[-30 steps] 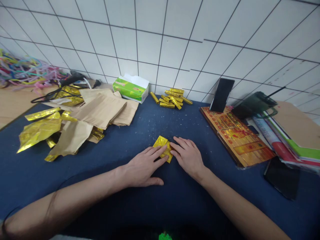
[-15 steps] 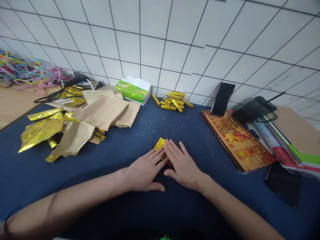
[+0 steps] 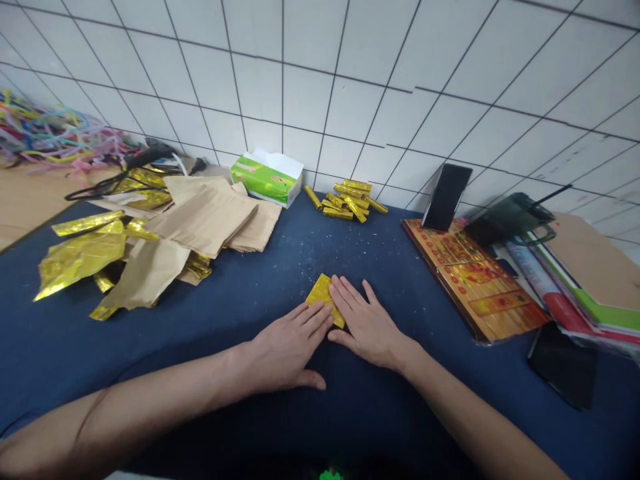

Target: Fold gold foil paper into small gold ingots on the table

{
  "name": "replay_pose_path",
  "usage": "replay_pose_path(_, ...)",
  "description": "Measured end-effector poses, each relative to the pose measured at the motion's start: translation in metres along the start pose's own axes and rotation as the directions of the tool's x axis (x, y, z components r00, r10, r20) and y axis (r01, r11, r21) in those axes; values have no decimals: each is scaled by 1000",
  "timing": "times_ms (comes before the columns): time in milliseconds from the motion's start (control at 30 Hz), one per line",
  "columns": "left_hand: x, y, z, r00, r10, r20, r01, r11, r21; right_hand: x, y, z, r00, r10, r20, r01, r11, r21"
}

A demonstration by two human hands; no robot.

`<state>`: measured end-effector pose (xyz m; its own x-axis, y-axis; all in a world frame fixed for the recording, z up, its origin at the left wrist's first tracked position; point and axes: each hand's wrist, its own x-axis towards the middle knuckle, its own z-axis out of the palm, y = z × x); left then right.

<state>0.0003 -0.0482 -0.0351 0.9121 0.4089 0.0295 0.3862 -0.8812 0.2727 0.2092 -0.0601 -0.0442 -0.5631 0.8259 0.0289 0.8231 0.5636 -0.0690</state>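
Observation:
A small piece of gold foil paper (image 3: 320,291) lies flat on the dark blue tabletop (image 3: 250,293) in front of me. My left hand (image 3: 293,343) rests on its lower left part, fingers stretched out and thumb apart. Across its right edge lie the fingers of my right hand (image 3: 367,323), also flat and spread. Fingers cover parts of the paper, so its full outline is hidden. Beyond it, near the wall, a small pile of rolled gold foil paper tubes (image 3: 350,201) sits on the table.
At left lie brown paper sheets (image 3: 200,213) with gold foil scraps (image 3: 83,257). A green tissue pack (image 3: 265,179) stands by the tiled wall. On the right are an orange patterned box (image 3: 480,280), an upright phone (image 3: 447,198), a dark cup (image 3: 510,220) and a black tablet-like object (image 3: 563,367).
My hands have moved slightly apart over the gold foil paper, the left one a little down and left. More of the paper's surface shows between them.

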Motion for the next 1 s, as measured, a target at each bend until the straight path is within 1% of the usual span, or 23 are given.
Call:
replay_pose_path(200,2,-4,-5,1000,-25,-3,25,999,25,-3,-4,2,997,75,32,-75,997,-8)
replay_pose_path(367,2,0,-2,998,7,-55,-5,999,43,-4,-6,0,995,74,69,-74,997,-6)
replay_pose_path(467,4,3,0,998,9,-61,-5,998,64,-3,-7,0,994,69,79,-70,997,10)
replay_pose_path(633,7,5,-3,999,7,-35,-4,998,69,-3,-5,1,990,77,121,-81,996,28)
replay_pose_path(767,5,7,-5,1000,-12,-18,12,999,52,-3,-5,0,989,74,131,-78,997,25)
replay_pose_path(1000,1,3,0,998,62,23,-63,998,9,-3,-4,0,987,72,145,-76,997,20)
